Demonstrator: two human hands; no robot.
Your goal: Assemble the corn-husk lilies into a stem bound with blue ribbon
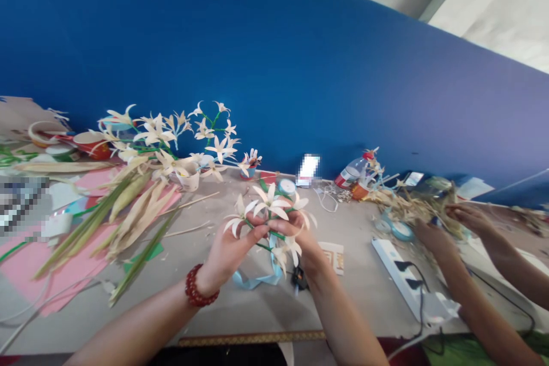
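Between both hands, above the middle of the table, is a spray of cream artificial flowers (271, 202) on green-wrapped stems. My left hand (240, 243), with a red bead bracelet (198, 287) at its wrist, pinches the stem from the left. From the right, my right hand (302, 237) closes its fingers on the same spray near the stem joint. Petals partly cover the fingertips of both hands. Below the flowers, a light blue ribbon (257, 281) lies on the table, and a small black object (299, 278) sits by my right wrist.
Finished-looking flowers (156, 132) stand in cups at the back left. Corn husks (139, 217) lie on pink paper (26, 269). A lit phone (307, 170) leans at the back. On the right are a bottle (352, 171), a power strip (398, 274) and another person's hands (441, 240).
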